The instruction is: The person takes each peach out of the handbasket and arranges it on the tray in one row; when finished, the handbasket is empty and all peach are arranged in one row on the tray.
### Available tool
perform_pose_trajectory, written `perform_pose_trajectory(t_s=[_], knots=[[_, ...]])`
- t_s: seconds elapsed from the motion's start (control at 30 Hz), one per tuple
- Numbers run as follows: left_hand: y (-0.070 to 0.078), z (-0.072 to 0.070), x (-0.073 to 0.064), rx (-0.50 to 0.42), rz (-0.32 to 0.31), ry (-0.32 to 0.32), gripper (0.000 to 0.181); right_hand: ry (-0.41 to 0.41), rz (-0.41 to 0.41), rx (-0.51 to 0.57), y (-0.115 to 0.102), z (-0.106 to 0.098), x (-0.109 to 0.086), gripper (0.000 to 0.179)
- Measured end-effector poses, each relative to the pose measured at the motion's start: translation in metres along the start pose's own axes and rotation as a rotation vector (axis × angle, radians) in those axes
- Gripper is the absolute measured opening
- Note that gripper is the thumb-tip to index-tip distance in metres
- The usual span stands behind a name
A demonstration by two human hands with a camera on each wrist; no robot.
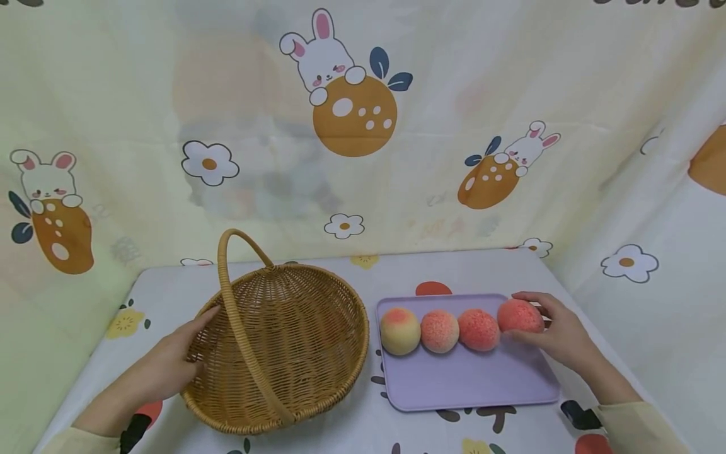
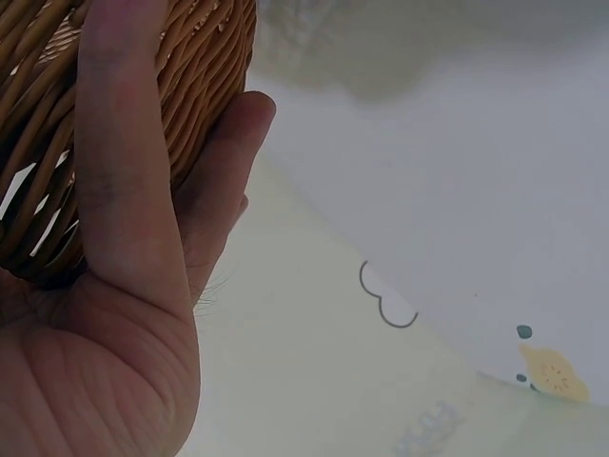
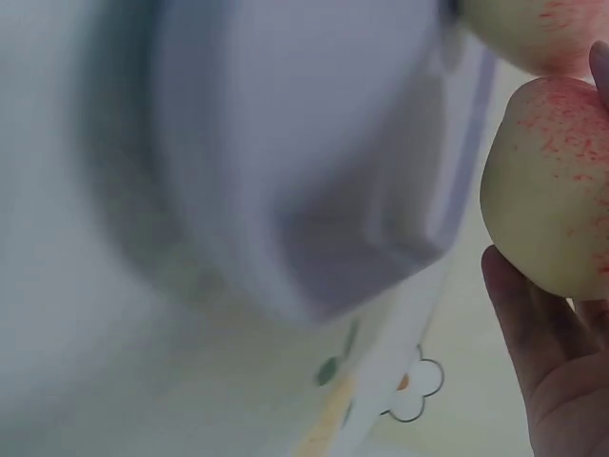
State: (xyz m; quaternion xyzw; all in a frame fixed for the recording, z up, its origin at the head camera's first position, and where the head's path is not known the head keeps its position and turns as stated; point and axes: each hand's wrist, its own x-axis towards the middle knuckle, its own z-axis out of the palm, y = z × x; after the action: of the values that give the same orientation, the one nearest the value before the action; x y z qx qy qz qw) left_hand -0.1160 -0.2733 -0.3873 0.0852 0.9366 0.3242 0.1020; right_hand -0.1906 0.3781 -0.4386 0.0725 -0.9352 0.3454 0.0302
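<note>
A brown wicker basket (image 1: pixel 306 321) with an arched handle (image 1: pixel 235 321) sits on the left of the table, its bowl facing up. My left hand (image 1: pixel 170 356) holds its left side near the rim. In the left wrist view, fingers (image 2: pixel 128 171) lie along the woven wall (image 2: pixel 205 76). On the right, my right hand (image 1: pixel 558 331) grips a pinkish-red peach (image 1: pixel 518 315), thumb and fingers on either side. This peach (image 3: pixel 547 190) shows a pale underside in the right wrist view. Three more peaches, one of them yellowish (image 1: pixel 400 331), line up to its left.
The peaches are along the back part of a shallow lilac tray (image 1: pixel 471 384), right of the basket. A white patterned cloth (image 1: pixel 340 429) covers the table. Behind hangs a pale curtain (image 1: pixel 431 208) printed with rabbits and flowers, continuing down both sides.
</note>
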Motion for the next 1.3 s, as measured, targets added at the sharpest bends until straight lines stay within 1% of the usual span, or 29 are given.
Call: perform_pose_trajectory(t_s=[0.1,0.2,0.33,0.43,0.5,0.57,0.67,0.83,1.07,1.3], knots=[[-0.001,0.000,0.000,0.001,-0.003,-0.003,0.090,-0.030,0.000,-0.029,0.010,0.005,0.000,0.090],[-0.001,0.001,0.000,0.002,0.000,-0.002,0.091,-0.049,-0.019,-0.058,0.014,0.007,-0.002,0.094],[0.000,0.001,-0.001,0.009,0.011,0.009,0.091,-0.066,-0.097,-0.084,0.010,0.004,-0.005,0.093],[0.000,0.000,-0.001,0.016,0.011,0.011,0.091,-0.112,-0.165,-0.102,0.004,-0.003,-0.006,0.088],[0.000,0.000,-0.001,0.016,0.008,0.006,0.091,-0.150,-0.176,-0.111,0.001,-0.007,-0.006,0.086],[-0.001,-0.001,-0.001,0.017,0.003,0.001,0.091,-0.187,-0.158,-0.104,-0.001,-0.011,-0.005,0.084],[-0.001,-0.003,-0.001,0.015,-0.002,-0.003,0.090,-0.214,-0.106,-0.107,-0.003,-0.013,-0.001,0.081],[-0.003,-0.004,0.001,0.021,0.007,-0.003,0.091,-0.216,-0.043,-0.118,-0.003,-0.011,0.004,0.081],[-0.005,-0.006,0.002,0.011,0.021,-0.020,0.093,-0.204,-0.013,-0.113,0.000,-0.005,0.003,0.083],[-0.006,-0.010,0.003,0.010,0.026,-0.034,0.094,-0.218,0.001,-0.103,0.000,-0.005,0.003,0.083]])
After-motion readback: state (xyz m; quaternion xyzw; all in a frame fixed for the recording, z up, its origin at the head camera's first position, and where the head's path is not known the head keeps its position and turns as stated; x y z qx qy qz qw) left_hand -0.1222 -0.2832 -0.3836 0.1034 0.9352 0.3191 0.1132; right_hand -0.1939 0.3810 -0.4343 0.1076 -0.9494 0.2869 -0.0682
